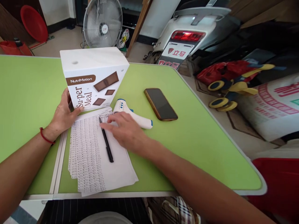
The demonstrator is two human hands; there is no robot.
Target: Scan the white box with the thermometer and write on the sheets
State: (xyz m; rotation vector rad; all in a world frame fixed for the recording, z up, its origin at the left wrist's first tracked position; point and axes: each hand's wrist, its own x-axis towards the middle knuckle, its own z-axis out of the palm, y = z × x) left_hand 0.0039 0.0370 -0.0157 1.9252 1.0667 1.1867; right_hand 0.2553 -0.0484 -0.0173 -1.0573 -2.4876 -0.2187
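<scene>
Head view: your box (91, 84), marked "NutriMotion" and "Su-per Meal", stands on the green table (198, 140), left of center in the upper half of the frame. Its top panel is shut; the contents are hidden. Your left hand (64, 109) grips the box at its lower left corner, thumb along the base of the printed face, fingers around the side.

Your right hand (127, 130) is at frame center, above the paper sheets (90, 155), with fingers loosely bent and thumb and forefinger parted beside the upper part of the black pen (106, 143). Contact with the pen cannot be determined. The pen lies at a slant on the sheets, which carry rows of handwriting and sit just below the box.

A white-and-blue handheld device (142, 120) lies partly behind your right hand. Right of it lies the phone (161, 104), screen up.

Other containers: a red basin (34, 23), tilted, upper left of the frame; a white printed sack (268, 109), right edge, contents concealed.
</scene>
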